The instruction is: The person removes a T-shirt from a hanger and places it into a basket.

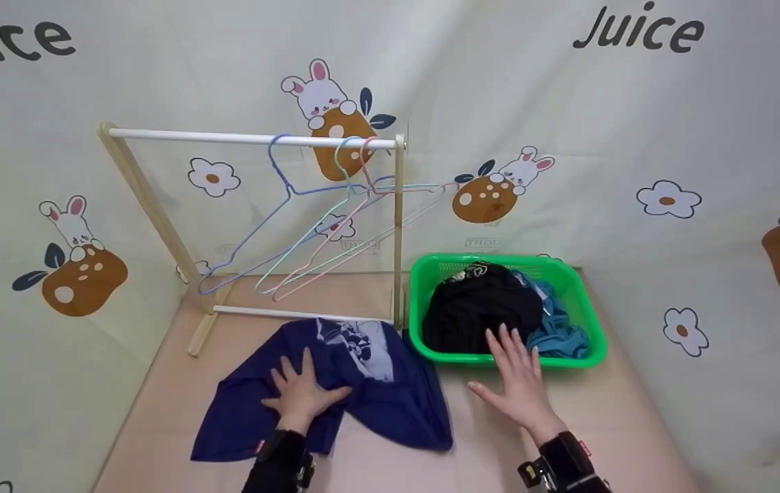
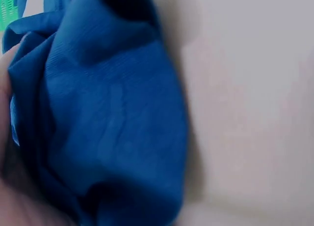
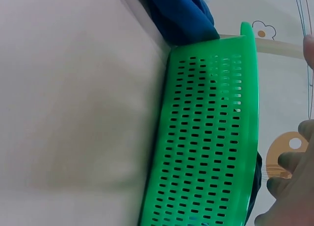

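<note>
A navy blue garment [image 1: 396,404] with a pale printed patch lies rumpled on the table. Over its left half my left hand [image 1: 300,394] rests with spread fingers. In the left wrist view, folds of the same cloth [image 2: 117,113] fill the middle and part of the hand [image 2: 7,103] shows at the left edge. My right hand [image 1: 521,390] reaches over the near rim of a green plastic basket [image 1: 592,322], fingers extended and apart, gripping nothing. Inside the basket are a black garment [image 1: 482,311] and a teal one [image 1: 557,335]. The right wrist view shows the basket's slotted side [image 3: 201,133] beside the hand [image 3: 292,187].
Behind the garment stands a small wooden rack with a white rail [image 1: 205,137]. From it hang a blue hanger [image 1: 253,229], a mint green hanger [image 1: 304,239] and a pink hanger [image 1: 324,243]. A printed curtain [image 1: 499,82] surrounds the table [image 1: 499,459].
</note>
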The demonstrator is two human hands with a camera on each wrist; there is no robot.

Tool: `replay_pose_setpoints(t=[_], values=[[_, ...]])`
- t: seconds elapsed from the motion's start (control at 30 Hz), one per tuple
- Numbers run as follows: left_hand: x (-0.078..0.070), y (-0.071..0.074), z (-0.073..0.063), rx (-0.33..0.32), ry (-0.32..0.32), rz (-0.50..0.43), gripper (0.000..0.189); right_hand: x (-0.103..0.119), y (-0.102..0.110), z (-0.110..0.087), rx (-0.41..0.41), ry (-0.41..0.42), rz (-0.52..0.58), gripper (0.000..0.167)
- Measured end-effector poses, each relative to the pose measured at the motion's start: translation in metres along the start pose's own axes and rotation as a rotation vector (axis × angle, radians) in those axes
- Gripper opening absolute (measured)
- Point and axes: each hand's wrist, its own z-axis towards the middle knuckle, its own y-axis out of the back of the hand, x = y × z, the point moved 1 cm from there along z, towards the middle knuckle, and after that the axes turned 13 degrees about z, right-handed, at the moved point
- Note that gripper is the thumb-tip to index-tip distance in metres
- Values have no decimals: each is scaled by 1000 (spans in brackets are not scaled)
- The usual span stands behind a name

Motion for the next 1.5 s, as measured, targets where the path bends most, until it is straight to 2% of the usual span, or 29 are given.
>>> replay_pose_setpoints(t=[0.23,0.4,0.53,0.73,0.83,0.97,1.07,1.17,1.23,1.4,1.5], values=[[-7,-1,3,-29,11,79,104,1,2,4,14,-6,13,96],[-14,2,2,-94,-22,108,85,3,2,6,11,5,11,95],[-18,2,1,-151,-56,85,70,5,0,7,16,22,24,95],[-18,1,4,-257,-157,4,52,9,0,10,17,45,28,94],[-16,2,5,-301,-177,-54,50,11,-1,12,14,58,27,93],[-14,9,5,-380,-189,-147,45,12,-2,14,19,62,37,92],[-18,18,5,-455,-220,-226,38,14,-2,16,20,62,54,92],[-27,30,4,-515,-256,-303,38,17,-2,18,24,62,68,92],[-35,39,1,-532,-273,-357,38,19,-3,19,29,63,76,92],[-62,60,-10,-575,-334,-464,39,26,-6,23,46,84,106,94],[-79,71,-19,-609,-391,-512,40,33,-9,27,57,104,146,97]])
